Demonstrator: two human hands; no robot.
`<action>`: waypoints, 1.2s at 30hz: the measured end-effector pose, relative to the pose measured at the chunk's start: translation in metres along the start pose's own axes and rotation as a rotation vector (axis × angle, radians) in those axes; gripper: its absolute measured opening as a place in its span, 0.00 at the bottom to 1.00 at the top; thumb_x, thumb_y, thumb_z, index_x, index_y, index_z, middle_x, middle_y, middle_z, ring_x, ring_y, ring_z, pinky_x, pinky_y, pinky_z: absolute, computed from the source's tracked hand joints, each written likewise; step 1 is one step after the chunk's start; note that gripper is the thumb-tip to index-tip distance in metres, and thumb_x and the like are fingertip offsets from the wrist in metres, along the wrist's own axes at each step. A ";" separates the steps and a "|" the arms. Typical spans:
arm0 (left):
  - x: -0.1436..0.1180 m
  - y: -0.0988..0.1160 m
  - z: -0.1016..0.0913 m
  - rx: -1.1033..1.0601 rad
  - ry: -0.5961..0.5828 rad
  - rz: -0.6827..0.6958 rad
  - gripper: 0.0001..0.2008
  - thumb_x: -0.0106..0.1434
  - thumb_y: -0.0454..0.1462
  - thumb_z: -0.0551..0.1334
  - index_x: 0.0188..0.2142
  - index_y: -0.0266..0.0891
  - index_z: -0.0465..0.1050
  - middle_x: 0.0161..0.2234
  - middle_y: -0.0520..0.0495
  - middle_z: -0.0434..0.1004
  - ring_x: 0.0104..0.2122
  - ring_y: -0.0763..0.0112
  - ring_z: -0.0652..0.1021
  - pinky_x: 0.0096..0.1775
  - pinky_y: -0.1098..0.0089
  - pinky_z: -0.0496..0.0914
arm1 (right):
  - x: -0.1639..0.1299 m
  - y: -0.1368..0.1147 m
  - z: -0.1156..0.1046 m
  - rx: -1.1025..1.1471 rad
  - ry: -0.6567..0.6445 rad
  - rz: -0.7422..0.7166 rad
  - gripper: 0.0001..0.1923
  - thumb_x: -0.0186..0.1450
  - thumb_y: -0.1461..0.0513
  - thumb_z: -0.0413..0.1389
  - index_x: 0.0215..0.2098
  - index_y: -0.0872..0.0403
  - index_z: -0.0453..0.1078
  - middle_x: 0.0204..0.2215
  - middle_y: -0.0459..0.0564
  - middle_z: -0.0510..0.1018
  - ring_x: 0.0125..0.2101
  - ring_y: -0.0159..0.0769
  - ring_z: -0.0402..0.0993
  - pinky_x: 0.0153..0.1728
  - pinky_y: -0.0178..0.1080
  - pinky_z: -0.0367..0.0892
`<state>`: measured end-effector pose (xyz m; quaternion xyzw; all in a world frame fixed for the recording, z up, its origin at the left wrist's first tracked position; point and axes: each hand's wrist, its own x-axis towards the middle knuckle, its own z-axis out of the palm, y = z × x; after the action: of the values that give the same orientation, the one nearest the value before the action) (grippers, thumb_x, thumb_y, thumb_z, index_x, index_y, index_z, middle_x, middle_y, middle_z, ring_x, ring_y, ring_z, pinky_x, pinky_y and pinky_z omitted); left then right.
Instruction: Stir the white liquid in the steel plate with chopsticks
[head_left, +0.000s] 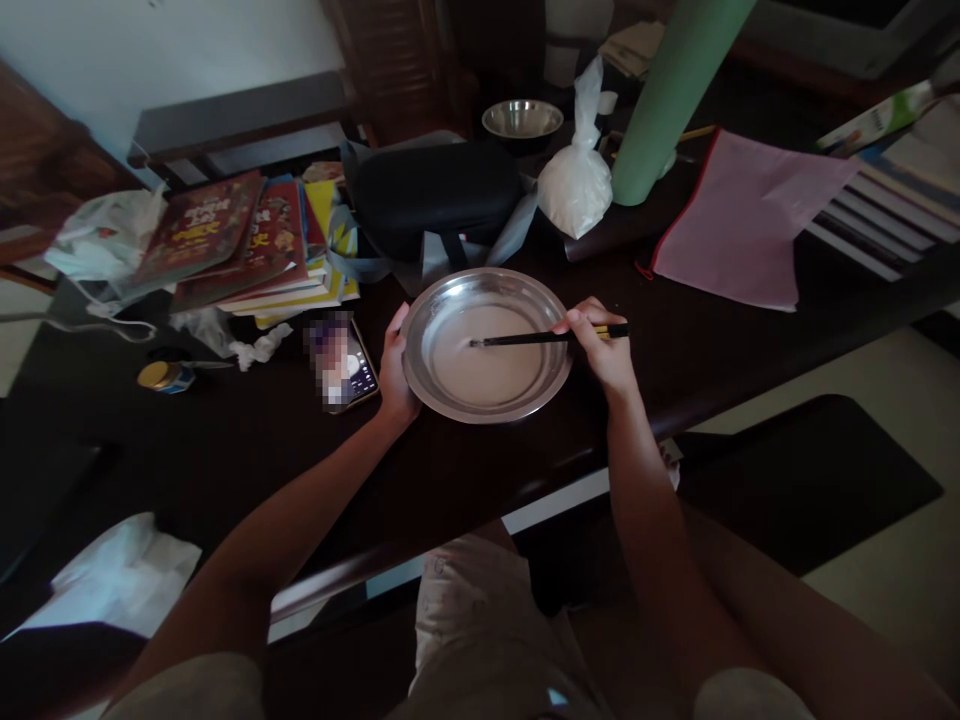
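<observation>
A wide steel bowl [487,413] stands on the dark table in front of me, with a pale, milky liquid [487,375] in it. My left hand [397,370] grips the bowl's left rim, thumb up at the edge and fingers hidden beneath. Black chopsticks [525,339] with gold bands are held in my right hand [604,350] at the bowl's right side. Their tips dip into the liquid near its middle. Just left of my left hand lies a lit phone [352,365], its screen partly blurred.
Behind the bowl sits a black case [439,200]. A knotted bag of white powder [576,190], a green cylinder [667,110] and a second steel bowl [523,120] stand farther back. Books [225,235] and a small jar [165,377] are left; a pink pouch [750,220] lies right.
</observation>
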<state>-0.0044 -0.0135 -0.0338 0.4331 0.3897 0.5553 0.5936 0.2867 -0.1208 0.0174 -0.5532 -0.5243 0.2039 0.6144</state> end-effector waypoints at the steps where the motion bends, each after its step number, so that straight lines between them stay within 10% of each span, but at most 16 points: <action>1: 0.000 0.000 0.000 0.000 -0.002 0.001 0.25 0.66 0.53 0.69 0.60 0.53 0.80 0.68 0.49 0.81 0.76 0.50 0.70 0.74 0.52 0.68 | 0.000 0.000 0.000 0.006 0.022 0.001 0.31 0.69 0.33 0.60 0.22 0.44 0.79 0.24 0.47 0.81 0.34 0.43 0.77 0.45 0.53 0.75; 36: -0.002 0.004 0.006 -0.008 0.046 0.001 0.22 0.68 0.51 0.70 0.59 0.50 0.81 0.68 0.46 0.81 0.75 0.49 0.71 0.74 0.52 0.67 | 0.000 0.000 0.000 0.011 0.020 0.005 0.34 0.69 0.32 0.59 0.21 0.45 0.77 0.23 0.46 0.80 0.32 0.41 0.77 0.44 0.51 0.76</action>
<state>-0.0004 -0.0159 -0.0281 0.4178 0.4007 0.5670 0.5859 0.2870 -0.1205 0.0174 -0.5530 -0.5156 0.2027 0.6224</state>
